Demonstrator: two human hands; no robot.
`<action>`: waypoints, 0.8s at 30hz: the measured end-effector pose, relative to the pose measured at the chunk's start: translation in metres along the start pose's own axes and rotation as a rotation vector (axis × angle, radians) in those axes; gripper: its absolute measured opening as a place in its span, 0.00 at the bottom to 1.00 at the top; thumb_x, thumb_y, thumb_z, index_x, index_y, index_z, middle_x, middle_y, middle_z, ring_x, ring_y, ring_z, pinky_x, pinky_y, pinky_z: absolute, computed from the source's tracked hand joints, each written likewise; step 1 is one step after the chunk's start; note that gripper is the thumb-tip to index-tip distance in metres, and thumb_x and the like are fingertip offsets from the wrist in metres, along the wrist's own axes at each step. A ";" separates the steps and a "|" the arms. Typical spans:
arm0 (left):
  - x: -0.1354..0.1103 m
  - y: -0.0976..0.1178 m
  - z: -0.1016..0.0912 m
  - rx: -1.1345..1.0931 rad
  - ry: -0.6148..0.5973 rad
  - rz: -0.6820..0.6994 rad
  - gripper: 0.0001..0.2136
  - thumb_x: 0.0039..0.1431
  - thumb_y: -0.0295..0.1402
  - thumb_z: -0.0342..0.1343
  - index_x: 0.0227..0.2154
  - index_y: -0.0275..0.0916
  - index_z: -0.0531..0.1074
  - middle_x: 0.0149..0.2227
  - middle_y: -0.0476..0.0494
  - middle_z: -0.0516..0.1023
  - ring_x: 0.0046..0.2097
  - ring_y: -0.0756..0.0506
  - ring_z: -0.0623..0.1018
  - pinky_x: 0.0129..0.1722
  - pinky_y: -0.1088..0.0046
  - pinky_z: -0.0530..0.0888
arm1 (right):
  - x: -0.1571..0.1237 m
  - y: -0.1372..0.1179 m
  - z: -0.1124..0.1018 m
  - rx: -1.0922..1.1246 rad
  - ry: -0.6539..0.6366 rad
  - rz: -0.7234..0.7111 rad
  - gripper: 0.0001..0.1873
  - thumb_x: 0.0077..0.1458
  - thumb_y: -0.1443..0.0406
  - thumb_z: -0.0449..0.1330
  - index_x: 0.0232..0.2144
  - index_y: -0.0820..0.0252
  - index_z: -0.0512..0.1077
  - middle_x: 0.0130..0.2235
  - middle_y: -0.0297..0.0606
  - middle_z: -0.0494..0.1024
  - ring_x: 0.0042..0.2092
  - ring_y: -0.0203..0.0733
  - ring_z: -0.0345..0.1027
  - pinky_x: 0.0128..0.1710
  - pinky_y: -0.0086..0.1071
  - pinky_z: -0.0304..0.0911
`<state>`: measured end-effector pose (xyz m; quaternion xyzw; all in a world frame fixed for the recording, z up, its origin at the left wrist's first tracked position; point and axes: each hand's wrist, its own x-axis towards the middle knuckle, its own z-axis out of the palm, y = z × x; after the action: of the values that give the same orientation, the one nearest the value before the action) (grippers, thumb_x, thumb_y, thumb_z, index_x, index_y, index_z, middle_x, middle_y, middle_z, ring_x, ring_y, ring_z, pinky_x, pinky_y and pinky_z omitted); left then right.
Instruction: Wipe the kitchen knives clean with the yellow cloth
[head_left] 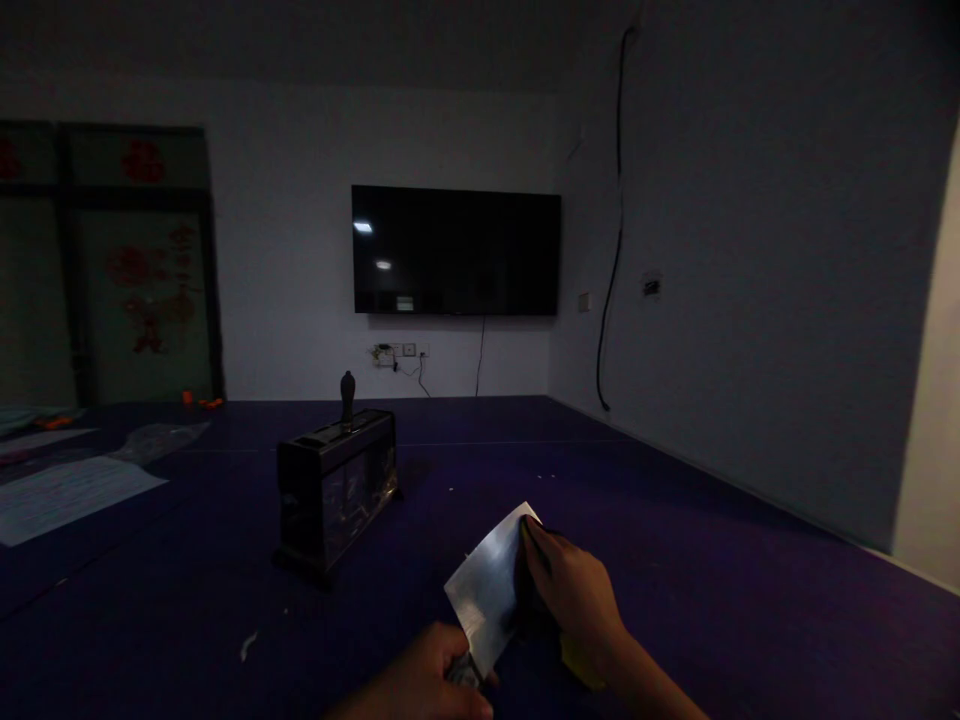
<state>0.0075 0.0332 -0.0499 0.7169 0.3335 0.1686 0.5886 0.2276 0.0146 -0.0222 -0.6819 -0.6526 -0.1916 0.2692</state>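
This looks like a dim, sparsely furnished room of a home, most likely a living room. A wide black flat-screen television [456, 250] is mounted on a plain white wall [285, 300], with white wall sockets and thin trailing cables [401, 351] just below it. At the left is a dark-framed glass sliding door with red paper cut-out decorations [142, 270]. A long black cable [616, 230] hangs down the right wall, and a dark purple matted surface [675, 520] stretches from wall to wall.
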 end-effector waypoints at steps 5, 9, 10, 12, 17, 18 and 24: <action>0.004 -0.004 -0.001 0.037 -0.010 0.049 0.19 0.33 0.37 0.62 0.32 0.35 0.73 0.21 0.56 0.60 0.24 0.54 0.58 0.24 0.77 0.52 | -0.003 -0.007 0.002 0.017 -0.015 -0.042 0.20 0.59 0.65 0.44 0.50 0.58 0.67 0.41 0.42 0.77 0.35 0.40 0.73 0.32 0.28 0.65; 0.006 -0.006 -0.001 0.028 -0.028 0.054 0.21 0.32 0.40 0.63 0.32 0.34 0.73 0.21 0.55 0.60 0.25 0.54 0.58 0.25 0.77 0.53 | -0.005 -0.013 -0.001 0.014 -0.014 -0.094 0.20 0.57 0.65 0.45 0.50 0.57 0.67 0.39 0.41 0.78 0.32 0.39 0.73 0.30 0.27 0.64; 0.006 -0.006 0.000 0.016 -0.018 0.043 0.22 0.32 0.41 0.63 0.33 0.34 0.73 0.22 0.55 0.61 0.25 0.54 0.59 0.25 0.77 0.53 | -0.006 -0.015 -0.002 0.015 -0.016 -0.107 0.20 0.57 0.65 0.45 0.50 0.56 0.67 0.38 0.41 0.78 0.32 0.39 0.73 0.29 0.26 0.64; 0.005 -0.006 0.000 -0.004 0.012 0.038 0.23 0.31 0.41 0.64 0.33 0.34 0.73 0.23 0.54 0.63 0.26 0.54 0.60 0.25 0.77 0.54 | -0.007 -0.018 -0.004 0.020 -0.027 -0.132 0.20 0.57 0.65 0.45 0.50 0.56 0.67 0.36 0.40 0.78 0.30 0.38 0.73 0.28 0.26 0.64; 0.005 0.000 -0.002 0.028 -0.042 0.057 0.20 0.32 0.38 0.63 0.32 0.34 0.74 0.23 0.53 0.65 0.26 0.53 0.61 0.26 0.77 0.56 | -0.010 -0.024 -0.005 0.039 -0.050 -0.221 0.20 0.58 0.64 0.45 0.51 0.56 0.66 0.34 0.39 0.78 0.30 0.38 0.72 0.28 0.25 0.63; 0.005 0.002 -0.002 0.034 -0.050 0.066 0.20 0.32 0.37 0.62 0.32 0.34 0.74 0.24 0.53 0.66 0.27 0.53 0.62 0.27 0.76 0.57 | -0.011 -0.025 -0.005 0.041 -0.054 -0.238 0.20 0.58 0.64 0.45 0.51 0.56 0.66 0.33 0.39 0.78 0.30 0.38 0.72 0.28 0.25 0.63; 0.004 0.003 -0.003 0.021 -0.016 0.024 0.18 0.33 0.34 0.62 0.33 0.35 0.74 0.27 0.52 0.69 0.30 0.51 0.65 0.29 0.76 0.59 | -0.013 -0.027 -0.003 0.036 -0.031 -0.308 0.20 0.56 0.65 0.47 0.50 0.54 0.67 0.30 0.37 0.78 0.28 0.37 0.71 0.25 0.24 0.61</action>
<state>0.0099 0.0379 -0.0471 0.7283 0.3220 0.1663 0.5816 0.2004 0.0027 -0.0243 -0.5718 -0.7568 -0.2081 0.2387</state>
